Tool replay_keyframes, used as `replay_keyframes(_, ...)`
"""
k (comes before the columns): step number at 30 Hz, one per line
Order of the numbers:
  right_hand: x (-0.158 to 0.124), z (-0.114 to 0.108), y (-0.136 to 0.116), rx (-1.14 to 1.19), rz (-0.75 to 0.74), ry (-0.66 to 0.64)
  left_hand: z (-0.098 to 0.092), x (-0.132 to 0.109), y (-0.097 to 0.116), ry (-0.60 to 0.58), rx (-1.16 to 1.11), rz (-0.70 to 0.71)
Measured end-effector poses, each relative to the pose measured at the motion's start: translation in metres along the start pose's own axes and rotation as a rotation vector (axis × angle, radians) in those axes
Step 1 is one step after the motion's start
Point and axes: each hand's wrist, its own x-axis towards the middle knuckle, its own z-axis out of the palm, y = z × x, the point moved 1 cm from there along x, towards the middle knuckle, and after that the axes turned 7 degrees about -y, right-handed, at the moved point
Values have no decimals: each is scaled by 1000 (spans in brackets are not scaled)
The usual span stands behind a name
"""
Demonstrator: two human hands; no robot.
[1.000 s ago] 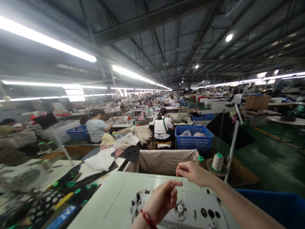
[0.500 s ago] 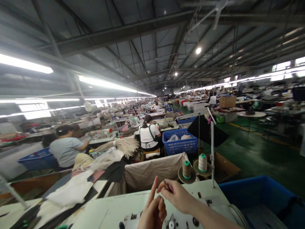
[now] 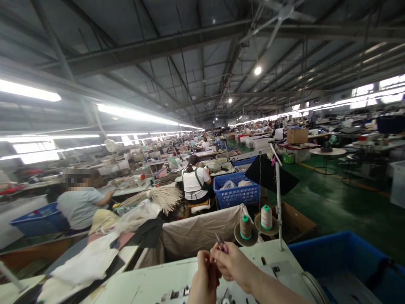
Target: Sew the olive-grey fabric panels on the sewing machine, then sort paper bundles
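Left of the brown thread cone with a green top (image 3: 246, 229), the right hand (image 3: 233, 261) has its fingers clamped on a small, pointed, pink-handled metal tool (image 3: 223, 246), beside the left hand's (image 3: 205, 272) bunched fingers, contents unclear.

The pale green tabletop (image 3: 142, 287) carries a sewing machine (image 3: 284, 278).

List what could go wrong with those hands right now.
The pointed tool in the right hand could prick the left hand, as the two are so close together. If it slipped, it might fall onto the machine or into the cloth-lined bin beyond the table.
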Motion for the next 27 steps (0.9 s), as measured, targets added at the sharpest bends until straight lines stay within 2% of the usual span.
replay_keyframes(2,1,1,-2,38,-9,10,-3,2,-3,-1,11,30)
replay_keyframes(5,2,1,-3,76,-26,43,-11,2,-7,9,112,168)
replay_keyframes(8,2,1,-2,147,-43,79,-16,-5,-8,88,240,288)
replay_keyframes(12,0,4,4,292,-82,97,-17,-14,-2,181,192,276)
replay_keyframes(14,0,7,7,321,-103,111,-18,-13,2,152,47,173)
replay_keyframes(16,1,9,10,325,-120,122,-17,-8,5,111,-162,-1)
replay_keyframes(19,2,11,10,336,-145,134,-13,0,11,132,-503,-185)
replay_keyframes(24,1,12,5,280,-156,129,-2,5,21,156,-928,-183)
replay_keyframes(27,-3,9,-1,152,-151,133,-6,-2,25,227,-1176,-242)
